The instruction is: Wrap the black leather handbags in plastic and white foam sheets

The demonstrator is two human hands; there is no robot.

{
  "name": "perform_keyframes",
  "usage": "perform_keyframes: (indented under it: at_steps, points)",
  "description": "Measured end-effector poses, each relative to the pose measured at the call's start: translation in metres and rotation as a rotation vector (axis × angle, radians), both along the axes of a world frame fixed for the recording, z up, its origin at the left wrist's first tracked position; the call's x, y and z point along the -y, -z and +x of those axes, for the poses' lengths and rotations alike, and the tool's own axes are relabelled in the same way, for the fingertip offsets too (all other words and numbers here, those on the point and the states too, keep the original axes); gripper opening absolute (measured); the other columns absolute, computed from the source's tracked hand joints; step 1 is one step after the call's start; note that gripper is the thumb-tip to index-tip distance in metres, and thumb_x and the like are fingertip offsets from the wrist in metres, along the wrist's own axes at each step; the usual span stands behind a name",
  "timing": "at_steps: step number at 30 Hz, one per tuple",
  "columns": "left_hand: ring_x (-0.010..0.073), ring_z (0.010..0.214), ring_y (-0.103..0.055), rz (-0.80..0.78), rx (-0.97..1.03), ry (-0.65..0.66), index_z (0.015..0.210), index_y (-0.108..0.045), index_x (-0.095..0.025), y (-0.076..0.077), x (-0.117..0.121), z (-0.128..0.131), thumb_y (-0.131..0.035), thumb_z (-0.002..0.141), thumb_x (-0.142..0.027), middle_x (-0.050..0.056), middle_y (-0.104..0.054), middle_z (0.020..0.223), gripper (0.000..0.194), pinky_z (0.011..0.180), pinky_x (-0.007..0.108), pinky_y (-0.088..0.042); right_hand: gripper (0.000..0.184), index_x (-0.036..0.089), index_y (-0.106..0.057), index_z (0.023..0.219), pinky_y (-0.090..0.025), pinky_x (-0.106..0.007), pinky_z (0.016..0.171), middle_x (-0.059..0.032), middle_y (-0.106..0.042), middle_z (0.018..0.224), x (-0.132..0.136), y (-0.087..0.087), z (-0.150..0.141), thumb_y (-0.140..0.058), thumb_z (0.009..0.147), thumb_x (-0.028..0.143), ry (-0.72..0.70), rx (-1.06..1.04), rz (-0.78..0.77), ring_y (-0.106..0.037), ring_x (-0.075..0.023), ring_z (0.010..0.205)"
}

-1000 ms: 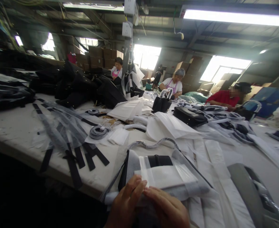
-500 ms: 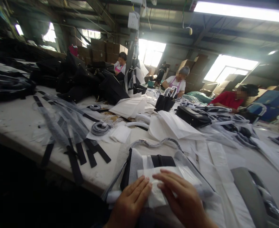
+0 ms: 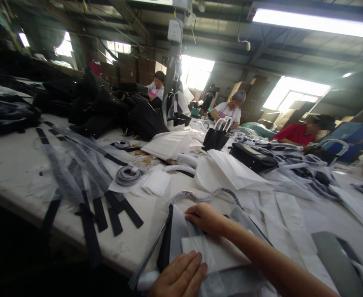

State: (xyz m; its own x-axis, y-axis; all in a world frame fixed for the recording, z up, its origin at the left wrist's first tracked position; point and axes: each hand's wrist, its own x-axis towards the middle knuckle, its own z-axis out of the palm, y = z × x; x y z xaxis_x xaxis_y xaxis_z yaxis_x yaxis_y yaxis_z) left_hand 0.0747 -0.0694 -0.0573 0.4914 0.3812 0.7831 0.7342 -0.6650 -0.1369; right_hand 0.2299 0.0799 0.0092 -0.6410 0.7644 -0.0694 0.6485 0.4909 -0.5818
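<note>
Bright windows (image 3: pixel 196 72) lit a workroom, where a long white tabletop (image 3: pixel 11 165) carried a dark heap of black bags (image 3: pixel 107 103). At its near side lay a wrapped handbag (image 3: pixel 165 247), its covered handle (image 3: pixel 187 193) arching away from the person. The left hand (image 3: pixel 181 275) rested flat on a white sheet (image 3: pixel 224 253) over the bag, fingers extended and together. The right hand (image 3: pixel 207 218) reached across from the right to the bag's upper part, fingers bent; whether they pinched the wrapping could not be told. Dark straps (image 3: pixel 99 212) partly in clear plastic and a grey coil (image 3: pixel 128 175) lay to the left. Farther back, a person in red (image 3: pixel 292 134) leaned over the work.
</note>
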Motion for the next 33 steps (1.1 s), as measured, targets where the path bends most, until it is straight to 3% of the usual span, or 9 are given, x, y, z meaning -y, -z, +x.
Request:
perform_keyframes:
  at_steps: [4, 8, 11, 13, 15, 18, 21, 23, 33]
  points:
    - [0.0145, 0.117, -0.064, -0.010, 0.011, 0.022, 0.120, -0.067, -0.015, -0.001, -0.008, -0.002, -0.029, 0.102, -0.008, 0.002, -0.072, 0.119, 0.043, 0.108, 0.028, -0.045, 0.022, 0.022, -0.077, 0.081, -0.049, -0.023, 0.064, 0.0001, -0.076, 0.074, -0.012, 0.006, -0.013, -0.057, 0.089, 0.024, -0.034, -0.002, 0.026, -0.068, -0.0183, 0.069]
    - [0.0160, 0.121, -0.061, -0.115, 0.069, 0.039, 0.125, -0.064, -0.013, -0.002, -0.009, -0.004, -0.027, 0.101, -0.006, 0.005, -0.069, 0.124, 0.044, 0.106, 0.031, -0.049, 0.030, 0.026, -0.070, 0.118, -0.051, -0.032, 0.089, -0.0044, -0.076, 0.106, 0.003, -0.007, -0.009, -0.058, 0.091, 0.026, 0.030, -0.085, 0.120, -0.069, -0.0243, 0.099]
    - [0.0160, 0.122, -0.060, -0.174, 0.118, 0.028, 0.126, -0.062, -0.013, -0.003, -0.007, -0.005, -0.031, 0.101, -0.009, 0.006, -0.069, 0.125, 0.040, 0.104, 0.031, -0.050, 0.034, 0.027, -0.062, 0.127, -0.047, -0.037, 0.100, -0.0063, -0.069, 0.123, 0.054, -0.021, 0.023, -0.053, 0.095, 0.024, 0.140, -0.196, 0.291, -0.063, -0.0238, 0.114]
    - [0.0152, 0.120, -0.062, -0.195, 0.131, 0.030, 0.124, -0.062, -0.013, -0.005, -0.006, -0.006, -0.032, 0.101, -0.011, 0.005, -0.070, 0.123, 0.038, 0.104, 0.030, -0.050, 0.031, 0.027, -0.063, 0.123, -0.054, -0.031, 0.090, -0.0047, -0.073, 0.110, 0.100, -0.020, 0.053, -0.053, 0.095, 0.018, 0.161, -0.310, 0.526, -0.068, -0.0201, 0.102]
    - [0.0153, 0.118, -0.063, -0.212, 0.144, 0.033, 0.122, -0.063, -0.013, -0.006, -0.004, -0.005, -0.034, 0.103, -0.016, 0.006, -0.071, 0.121, 0.035, 0.103, 0.029, -0.051, 0.035, 0.026, -0.061, 0.125, -0.058, -0.025, 0.081, -0.0024, -0.076, 0.095, 0.143, -0.005, 0.078, -0.055, 0.093, 0.014, 0.045, -0.307, 0.651, -0.072, -0.0174, 0.088]
    - [0.0177, 0.119, -0.062, -0.248, 0.161, 0.028, 0.120, -0.063, -0.012, -0.006, -0.003, -0.004, -0.036, 0.103, -0.025, 0.009, -0.070, 0.120, 0.033, 0.101, 0.031, -0.053, 0.036, 0.019, -0.059, 0.132, -0.060, -0.031, 0.087, -0.0069, -0.075, 0.109, 0.181, 0.035, 0.096, -0.049, 0.098, 0.020, -0.176, -0.052, 0.823, -0.071, -0.0220, 0.101]
    - [0.0222, 0.127, -0.056, -0.260, 0.147, 0.010, 0.120, -0.061, -0.011, -0.005, -0.001, -0.003, -0.039, 0.102, -0.024, 0.013, -0.066, 0.127, 0.031, 0.101, 0.035, -0.053, 0.042, 0.018, -0.056, 0.136, -0.058, -0.042, 0.094, -0.0081, -0.065, 0.130, 0.186, 0.071, 0.088, -0.035, 0.100, 0.015, -0.240, 0.143, 0.944, -0.062, -0.0268, 0.119]
    - [0.0235, 0.128, -0.055, -0.264, 0.128, 0.009, 0.120, -0.060, -0.010, -0.005, -0.001, -0.002, -0.040, 0.102, -0.024, 0.014, -0.065, 0.129, 0.030, 0.100, 0.036, -0.054, 0.045, 0.017, -0.055, 0.137, -0.056, -0.044, 0.097, -0.0066, -0.061, 0.135, 0.183, 0.082, 0.078, -0.032, 0.099, 0.009, -0.216, 0.169, 0.972, -0.059, -0.0270, 0.123]
    - [0.0220, 0.126, -0.057, -0.248, 0.063, 0.009, 0.132, -0.057, -0.015, -0.007, 0.001, -0.001, -0.033, 0.102, -0.013, 0.009, -0.064, 0.131, 0.039, 0.099, 0.038, -0.055, 0.030, 0.010, -0.070, 0.108, -0.049, -0.035, 0.105, -0.0090, -0.076, 0.106, 0.181, 0.071, 0.058, -0.040, 0.101, 0.012, -0.273, -0.162, 0.960, -0.068, -0.0176, 0.109]
